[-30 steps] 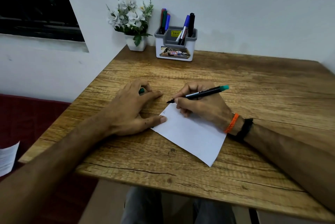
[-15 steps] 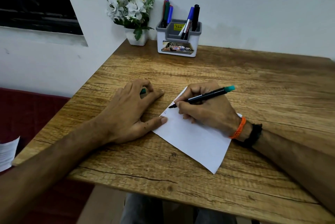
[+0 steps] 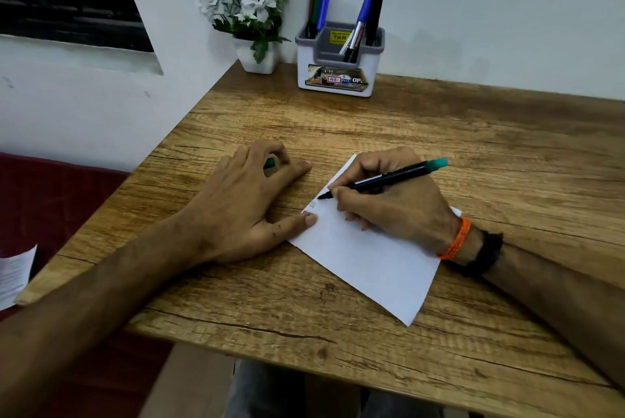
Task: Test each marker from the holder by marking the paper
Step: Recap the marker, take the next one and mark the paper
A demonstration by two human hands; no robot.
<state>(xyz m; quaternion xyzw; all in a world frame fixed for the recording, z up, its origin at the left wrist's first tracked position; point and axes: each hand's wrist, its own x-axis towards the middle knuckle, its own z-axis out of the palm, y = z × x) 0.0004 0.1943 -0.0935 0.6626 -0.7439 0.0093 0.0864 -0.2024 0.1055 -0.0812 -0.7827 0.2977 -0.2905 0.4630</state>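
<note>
Marker [image 3: 385, 179] in right hand [image 3: 395, 204], tip on paper [image 3: 368, 258] (left hand [image 3: 243, 211] steadying)

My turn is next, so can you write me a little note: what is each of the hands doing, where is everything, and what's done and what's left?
Right hand: holds the uncapped teal-ended marker, tip on or just above the paper.
Left hand: thumb pins the paper's edge; fingers curl around something teal-green, probably the cap.
Holder: at the table's far edge beside the flower pot, five markers standing in it.
Done: faint marks near the paper's left edge.
Left: finish this marker, cap it, then test the five in the holder.
</note>
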